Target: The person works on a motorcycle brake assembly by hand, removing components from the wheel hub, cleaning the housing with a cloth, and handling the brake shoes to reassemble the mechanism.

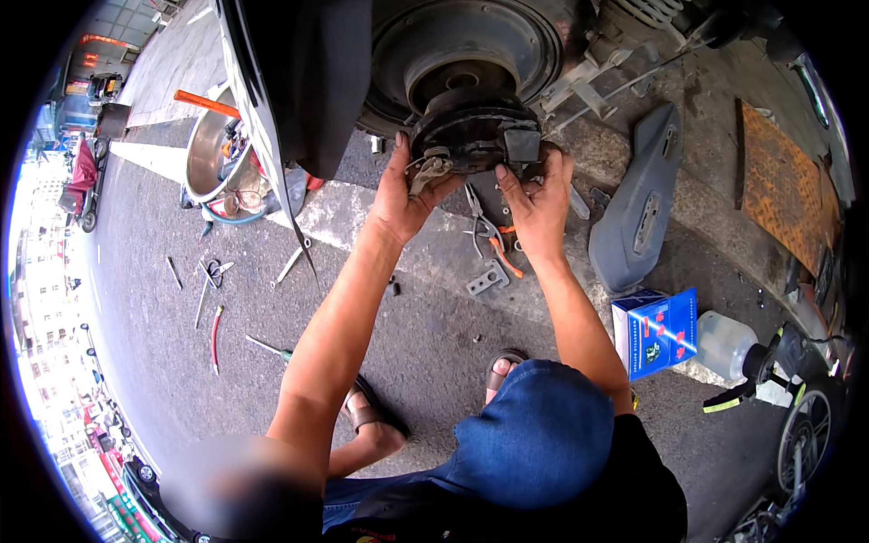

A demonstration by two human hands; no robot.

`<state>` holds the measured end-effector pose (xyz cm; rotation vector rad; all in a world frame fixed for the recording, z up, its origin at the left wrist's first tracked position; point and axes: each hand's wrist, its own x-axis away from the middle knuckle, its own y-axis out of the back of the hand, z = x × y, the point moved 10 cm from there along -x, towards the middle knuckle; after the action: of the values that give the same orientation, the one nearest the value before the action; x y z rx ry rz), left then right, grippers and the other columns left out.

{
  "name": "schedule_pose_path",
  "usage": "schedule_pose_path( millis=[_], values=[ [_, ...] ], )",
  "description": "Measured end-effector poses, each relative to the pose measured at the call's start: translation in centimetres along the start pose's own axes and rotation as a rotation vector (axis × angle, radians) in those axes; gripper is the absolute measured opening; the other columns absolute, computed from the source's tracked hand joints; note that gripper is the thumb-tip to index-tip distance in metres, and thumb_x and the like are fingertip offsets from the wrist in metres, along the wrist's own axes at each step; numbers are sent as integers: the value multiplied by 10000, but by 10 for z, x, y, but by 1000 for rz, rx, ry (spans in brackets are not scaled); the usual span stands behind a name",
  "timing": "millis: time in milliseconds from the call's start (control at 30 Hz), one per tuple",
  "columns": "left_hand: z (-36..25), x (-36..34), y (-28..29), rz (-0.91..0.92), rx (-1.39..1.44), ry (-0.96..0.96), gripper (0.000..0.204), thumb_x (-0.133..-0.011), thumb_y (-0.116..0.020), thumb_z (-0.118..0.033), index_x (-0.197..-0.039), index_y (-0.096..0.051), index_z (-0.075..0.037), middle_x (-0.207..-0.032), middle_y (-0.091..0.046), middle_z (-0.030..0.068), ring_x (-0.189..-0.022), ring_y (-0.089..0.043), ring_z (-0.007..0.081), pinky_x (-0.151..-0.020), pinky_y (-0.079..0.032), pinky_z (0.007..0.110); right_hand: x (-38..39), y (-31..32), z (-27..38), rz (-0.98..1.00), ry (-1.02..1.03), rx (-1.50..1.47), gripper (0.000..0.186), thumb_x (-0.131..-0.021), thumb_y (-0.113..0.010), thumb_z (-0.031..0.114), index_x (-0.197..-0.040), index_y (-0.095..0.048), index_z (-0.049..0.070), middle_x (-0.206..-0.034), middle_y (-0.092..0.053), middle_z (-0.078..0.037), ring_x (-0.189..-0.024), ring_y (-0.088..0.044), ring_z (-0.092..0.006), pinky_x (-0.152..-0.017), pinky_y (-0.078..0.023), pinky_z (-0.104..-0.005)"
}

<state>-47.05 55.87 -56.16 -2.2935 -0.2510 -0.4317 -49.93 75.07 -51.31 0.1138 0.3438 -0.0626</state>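
Note:
Both my hands hold a black, greasy round clutch-like assembly [475,136] against the wheel hub [471,45] of a motorbike. My left hand [405,190] grips its left side, next to a small metal spring clip. My right hand [536,204] grips its right lower edge, fingers curled under it. The big grey metal hub disc sits just above and behind the part. My bent knees in blue jeans [534,434] and sandalled feet are below.
Pliers with orange handles [493,237] and a small metal bracket [484,281] lie on the asphalt under my hands. A grey plastic cover [638,204] lies right, a blue box [656,330] and clear bottle [724,344] beyond. Screwdrivers [213,317] and a steel basin [213,149] are left.

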Motion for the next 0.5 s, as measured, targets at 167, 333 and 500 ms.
schedule_pose_path(
  millis=[167,333,500],
  values=[
    [-1,-5,-1,-19,1,18,645,-977,-367,-546,-1278,-487,11,-1236,-585,187,-1142,-577,340,-1007,-457,492,-6,-9,-8,63,-139,-103,347,-814,-745,113,-1048,-527,-20,-927,-505,-113,-748,-533,-205,-658,-456,-318],
    [-15,-22,8,-120,5,-20,654,-980,-334,-561,-1245,-514,9,-1206,-603,183,-1120,-590,337,-1008,-453,498,-18,-18,-17,38,-110,-98,354,-817,-748,143,-1023,-519,-30,-935,-521,-140,-772,-562,-242,-671,-463,-331],
    [-25,-36,13,-214,34,23,649,-985,-321,-556,-1220,-535,9,-1176,-616,184,-1115,-593,337,-994,-461,503,-38,-28,-20,67,-3,102,383,-825,-746,218,-985,-503,-33,-951,-543,-188,-775,-572,-322,-695,-458,-386]
  ],
)
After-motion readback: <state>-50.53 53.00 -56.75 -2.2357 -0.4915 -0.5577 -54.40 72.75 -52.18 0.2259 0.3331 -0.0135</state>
